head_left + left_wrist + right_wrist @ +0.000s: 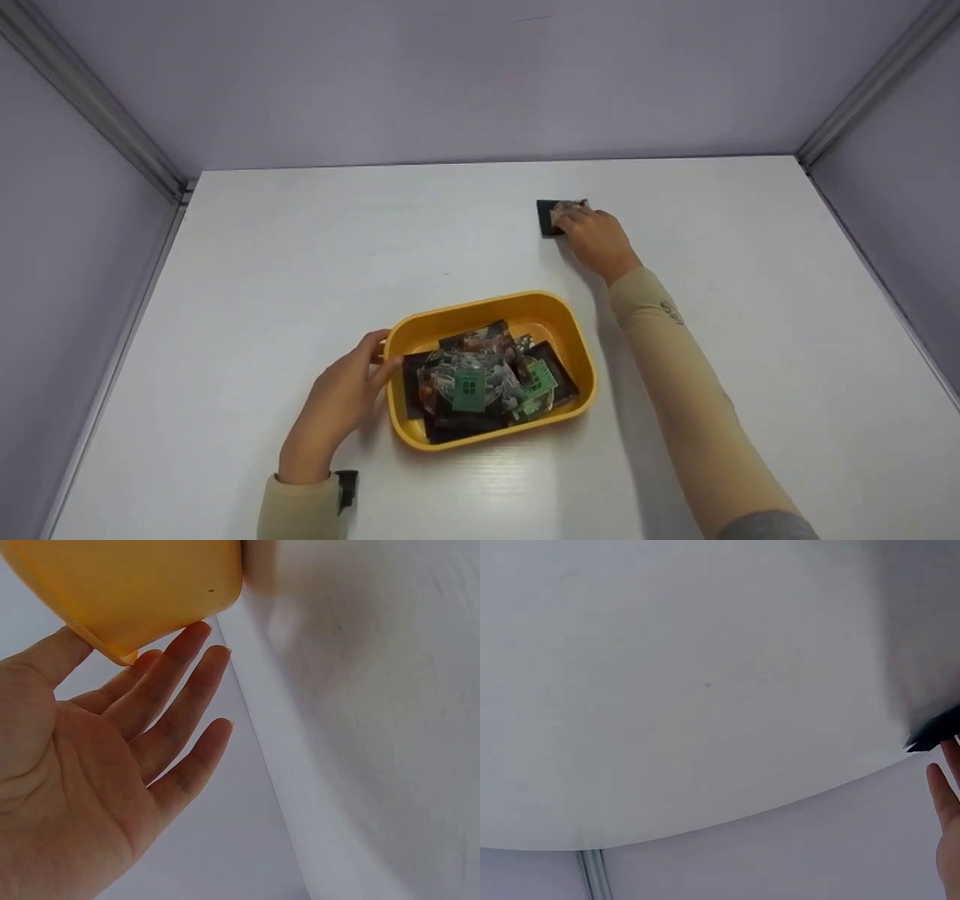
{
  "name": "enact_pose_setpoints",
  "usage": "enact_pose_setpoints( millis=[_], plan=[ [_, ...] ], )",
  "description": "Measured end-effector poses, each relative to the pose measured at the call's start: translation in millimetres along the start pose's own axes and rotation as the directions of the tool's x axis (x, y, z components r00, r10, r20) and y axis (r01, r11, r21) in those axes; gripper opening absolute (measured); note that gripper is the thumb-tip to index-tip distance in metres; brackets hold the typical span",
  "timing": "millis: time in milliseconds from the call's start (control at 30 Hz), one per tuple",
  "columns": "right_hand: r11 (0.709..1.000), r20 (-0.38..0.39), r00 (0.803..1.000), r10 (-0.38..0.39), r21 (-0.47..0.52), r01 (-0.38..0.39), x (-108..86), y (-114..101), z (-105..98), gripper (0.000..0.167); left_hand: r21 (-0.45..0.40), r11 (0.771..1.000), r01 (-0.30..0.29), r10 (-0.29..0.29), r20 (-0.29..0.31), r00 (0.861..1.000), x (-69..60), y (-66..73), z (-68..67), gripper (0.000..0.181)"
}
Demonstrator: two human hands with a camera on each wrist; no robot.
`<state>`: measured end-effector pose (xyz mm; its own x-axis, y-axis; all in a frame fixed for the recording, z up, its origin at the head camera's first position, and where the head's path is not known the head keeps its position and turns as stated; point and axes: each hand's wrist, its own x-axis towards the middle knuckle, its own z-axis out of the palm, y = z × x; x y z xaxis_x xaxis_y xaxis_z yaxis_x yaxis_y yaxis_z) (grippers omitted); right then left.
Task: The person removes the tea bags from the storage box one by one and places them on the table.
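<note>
A yellow tray (491, 304) stands on the white table, holding several dark packets (469, 390) with green labels and clear fronts. My left hand (341, 394) pinches the tray's left rim, thumb on the rim and fingers at the outer wall; in the left wrist view the hand (112, 735) meets the yellow wall (157, 585). Farther back, my right hand (596, 236) grips a dark packet (549, 219) by its right side, over the table. The right wrist view shows only part of that hand (949, 817) at the dark packet (934, 731).
Pale walls (480, 82) enclose the white table (300, 247) at the back and both sides, with metal profiles (97, 105) at the corners. A black object (346, 487) shows at the left wrist.
</note>
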<state>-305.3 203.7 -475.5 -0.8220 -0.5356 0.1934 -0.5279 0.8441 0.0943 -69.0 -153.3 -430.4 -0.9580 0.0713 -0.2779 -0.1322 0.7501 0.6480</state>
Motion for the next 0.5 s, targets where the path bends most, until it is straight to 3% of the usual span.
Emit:
enact_pose_setpoints(
  millis=[167, 500],
  plan=[
    [0.995, -0.012, 0.998, 0.065, 0.083, -0.064, 6.1, 1.3, 1.2, 0.028, 0.01, 1.0, 0.008, -0.008, -0.007, 1.0, -1.6, 0.1, 1.8, 0.051],
    [0.988, 0.015, 0.996, 0.088, 0.123, -0.09, 4.8, 0.0, -1.9, 0.027, -0.01, 1.0, -0.009, 0.009, -0.015, 1.0, -3.1, 1.0, 2.9, 0.05]
  ],
)
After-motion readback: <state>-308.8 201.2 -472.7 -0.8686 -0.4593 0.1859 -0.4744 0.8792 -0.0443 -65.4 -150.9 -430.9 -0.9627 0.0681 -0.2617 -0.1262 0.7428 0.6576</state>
